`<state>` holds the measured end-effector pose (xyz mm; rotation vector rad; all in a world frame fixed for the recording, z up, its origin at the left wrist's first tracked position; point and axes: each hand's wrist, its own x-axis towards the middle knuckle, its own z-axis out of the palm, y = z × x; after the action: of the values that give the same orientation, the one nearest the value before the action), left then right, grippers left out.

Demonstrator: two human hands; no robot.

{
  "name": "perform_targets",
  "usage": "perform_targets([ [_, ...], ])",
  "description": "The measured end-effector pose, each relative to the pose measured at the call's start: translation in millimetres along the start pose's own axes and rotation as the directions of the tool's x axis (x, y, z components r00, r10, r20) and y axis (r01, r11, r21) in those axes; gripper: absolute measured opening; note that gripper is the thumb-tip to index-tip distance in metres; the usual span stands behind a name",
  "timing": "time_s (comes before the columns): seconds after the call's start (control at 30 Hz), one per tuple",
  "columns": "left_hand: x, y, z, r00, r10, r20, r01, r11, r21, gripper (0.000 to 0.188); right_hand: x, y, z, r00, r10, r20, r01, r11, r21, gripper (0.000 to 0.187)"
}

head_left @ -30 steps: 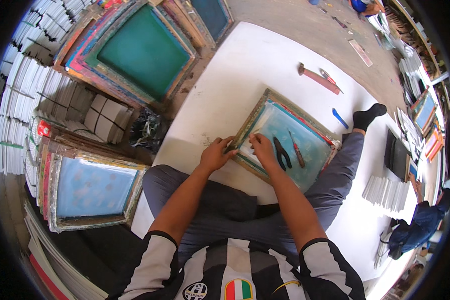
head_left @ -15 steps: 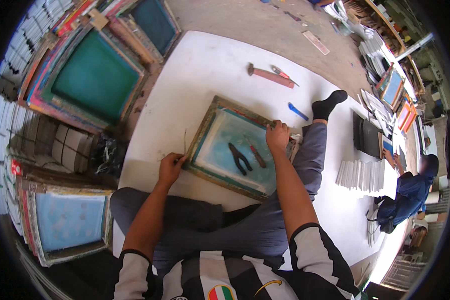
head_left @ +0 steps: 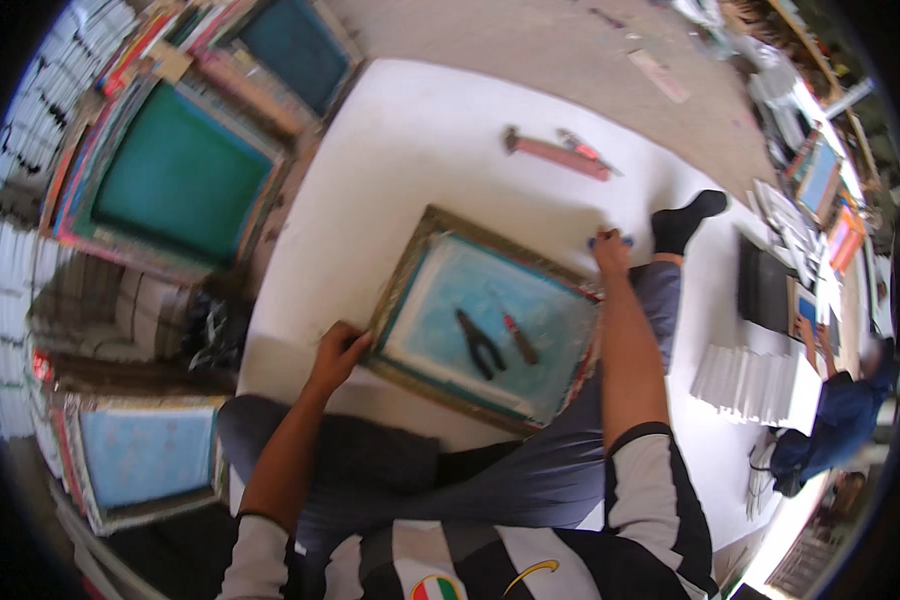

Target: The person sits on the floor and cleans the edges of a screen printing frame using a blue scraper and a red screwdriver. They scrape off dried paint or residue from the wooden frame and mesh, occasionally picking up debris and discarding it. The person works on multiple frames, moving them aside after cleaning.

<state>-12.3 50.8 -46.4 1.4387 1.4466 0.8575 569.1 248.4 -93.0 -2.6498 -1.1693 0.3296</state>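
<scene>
A wooden screen-printing frame (head_left: pixel 490 405) with light blue mesh lies on the white surface before my crossed legs. Its left corner is pinched by my left hand (head_left: pixel 341 352), thumb and fingers together at the edge. On the mesh rest black-handled pliers (head_left: pixel 481 345) and a red-and-dark screwdriver (head_left: pixel 519 338). Beyond the frame's right corner, my right hand (head_left: pixel 611 252) has closed on a slim blue tool (head_left: pixel 625 241); its ends show on both sides of my fingers, and its exact kind is hidden.
A hammer (head_left: pixel 560 156) and a red-handled tool (head_left: pixel 582 146) lie at the far side. Framed screens (head_left: pixel 185 180) lean in stacks at left. My socked foot (head_left: pixel 687 222) is beside my right hand. At right, a person (head_left: pixel 820 430) works near a pile of white sheets (head_left: pixel 745 385).
My right hand has left the frame's far right edge and moved right onto the blue tool. My left hand stays by the left corner. The view has shifted slightly.
</scene>
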Motion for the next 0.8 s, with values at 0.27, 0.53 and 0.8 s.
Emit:
perform_targets([
  [0.27,3.8,11.0,-9.5,0.953,-0.295,0.068,0.302,0.927,-0.222,0.036,-59.4,-36.9,-29.5,0.973,-0.17,-0.154,0.193,0.97,0.15,0.034],
  [0.53,22.6,16.7,-11.5,0.979,-0.187,0.075,0.188,0.982,-0.008,0.033,-223.8,-103.3,-66.1,0.877,-0.329,0.349,-0.006,0.72,0.693,0.042],
  [0.8,41.6,9.8,-23.8,0.948,-0.226,0.223,0.244,0.968,-0.053,0.037,-376.2,-117.1,-64.5,0.549,-0.598,0.584,0.328,0.797,0.507,0.044],
])
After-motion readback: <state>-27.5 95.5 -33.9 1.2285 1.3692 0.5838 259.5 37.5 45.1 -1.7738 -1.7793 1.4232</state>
